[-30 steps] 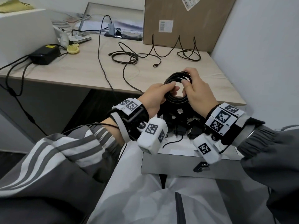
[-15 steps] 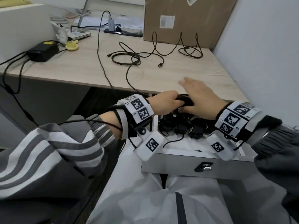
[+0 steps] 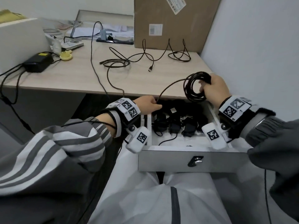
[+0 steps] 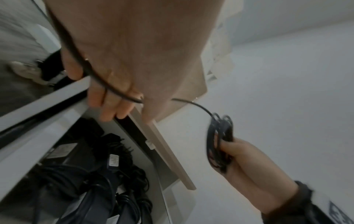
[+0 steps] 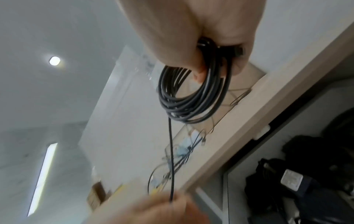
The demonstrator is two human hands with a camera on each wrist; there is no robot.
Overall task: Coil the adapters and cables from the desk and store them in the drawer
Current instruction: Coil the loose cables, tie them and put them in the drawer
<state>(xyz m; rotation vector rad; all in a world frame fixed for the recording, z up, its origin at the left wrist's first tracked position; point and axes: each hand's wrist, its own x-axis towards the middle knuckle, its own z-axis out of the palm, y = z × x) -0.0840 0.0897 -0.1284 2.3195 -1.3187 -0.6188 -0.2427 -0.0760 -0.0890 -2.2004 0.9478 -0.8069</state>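
Cables (image 3: 145,59) loose on desk (image 3: 68,78)

Both hands up in front of the body, each gripping cable.

The right hand (image 3: 215,89) is raised, far right, fingers curled round the coiled cable (image 3: 195,86). The left hand (image 3: 148,105) sits lower and nearer, fingers pinching the loose strand, both wrists strapped with marker-tagged bands.

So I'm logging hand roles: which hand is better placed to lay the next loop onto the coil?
Left. The left hand pinches the free cable strand running into the coil, while the right hand is occupied gripping that coil above the open drawer.
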